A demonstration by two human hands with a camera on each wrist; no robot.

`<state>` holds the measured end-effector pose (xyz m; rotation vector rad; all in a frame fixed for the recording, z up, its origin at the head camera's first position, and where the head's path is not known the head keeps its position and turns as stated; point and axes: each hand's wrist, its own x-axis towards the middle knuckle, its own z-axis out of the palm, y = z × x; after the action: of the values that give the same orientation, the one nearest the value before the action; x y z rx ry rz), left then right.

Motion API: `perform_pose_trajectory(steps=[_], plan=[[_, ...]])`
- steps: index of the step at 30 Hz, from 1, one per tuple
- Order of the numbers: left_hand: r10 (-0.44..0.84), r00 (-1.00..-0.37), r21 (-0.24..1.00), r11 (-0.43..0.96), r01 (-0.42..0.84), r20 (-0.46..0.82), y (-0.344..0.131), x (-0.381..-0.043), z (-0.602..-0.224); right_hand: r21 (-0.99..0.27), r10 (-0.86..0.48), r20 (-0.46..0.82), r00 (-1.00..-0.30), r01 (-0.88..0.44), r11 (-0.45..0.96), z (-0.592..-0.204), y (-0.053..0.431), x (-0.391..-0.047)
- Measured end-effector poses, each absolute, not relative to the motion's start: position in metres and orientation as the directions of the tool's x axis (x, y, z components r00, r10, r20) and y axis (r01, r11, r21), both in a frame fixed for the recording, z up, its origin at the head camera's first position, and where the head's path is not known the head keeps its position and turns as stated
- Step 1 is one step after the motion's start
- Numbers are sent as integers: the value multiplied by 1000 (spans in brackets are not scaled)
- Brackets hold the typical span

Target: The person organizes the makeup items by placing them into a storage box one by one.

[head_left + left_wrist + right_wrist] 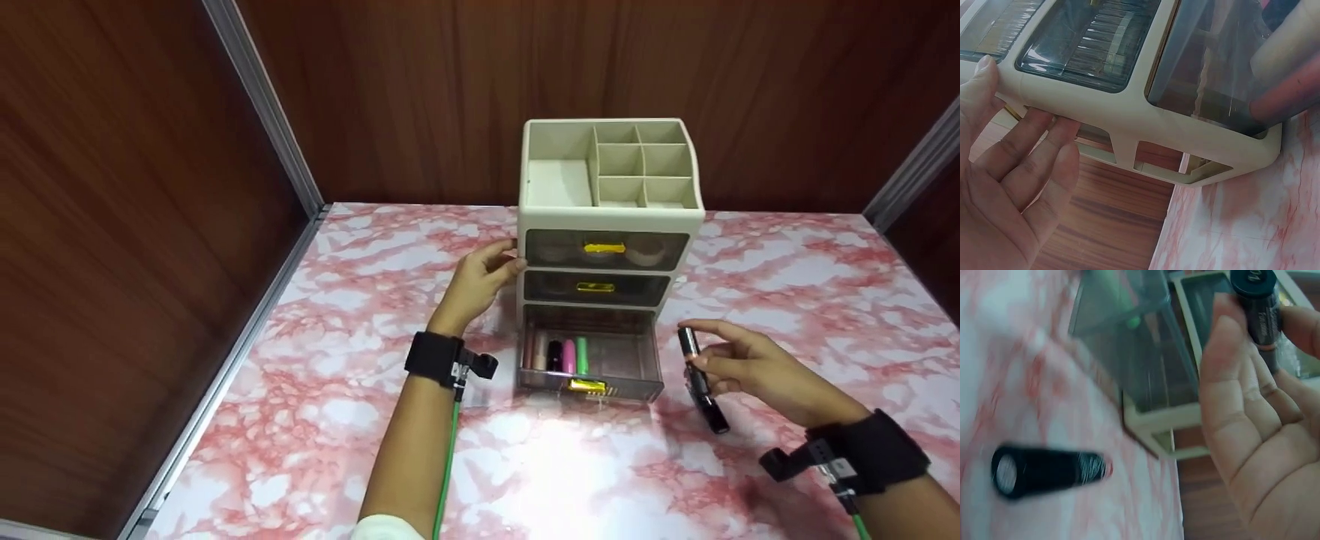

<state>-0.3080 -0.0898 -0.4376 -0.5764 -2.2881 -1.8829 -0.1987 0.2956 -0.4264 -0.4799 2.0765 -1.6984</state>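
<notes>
A cream drawer organizer (611,219) stands on the table with its bottom drawer (622,360) pulled out. My left hand (484,281) grips its left side; in the left wrist view the thumb lies at the front frame and fingertips reach into a side opening. To the right of the drawer, my right hand (739,367) pinches a small black lipstick tube (1261,312) with "01" on its end. Below that hand another black tube (1044,469) lies on the table. Inside the drawer are a pink tube (568,356), a green tube (582,355) and several darker ones.
Two upper drawers with yellow handles (604,248) are closed; round items show dimly behind the top one. The organizer's top has several divided compartments (621,159). Brown wood-grain panels (420,97) enclose the pink marbled table (337,420). Green cables (448,457) run from the wrist cameras.
</notes>
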Motion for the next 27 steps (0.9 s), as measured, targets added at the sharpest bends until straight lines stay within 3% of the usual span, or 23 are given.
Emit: perform_pose_trajectory(steps=[4,12,21,27], plan=[[214,-914,908,170,383,345,-87,-309,-436,-966,-390,-53,-919,-52,253,-425,273,-203],[243,-894,888,181,422,376,-81,-313,-434,-767,-207,72,-976,-187,613,-425,225,-215],[211,-913,903,187,387,348,-87,-312,-437,-541,-250,94,-964,-260,800,-438,196,-232],[209,-919,908,188,375,336,-89,-301,-428,-409,-326,127,-937,-349,843,-441,181,-237]])
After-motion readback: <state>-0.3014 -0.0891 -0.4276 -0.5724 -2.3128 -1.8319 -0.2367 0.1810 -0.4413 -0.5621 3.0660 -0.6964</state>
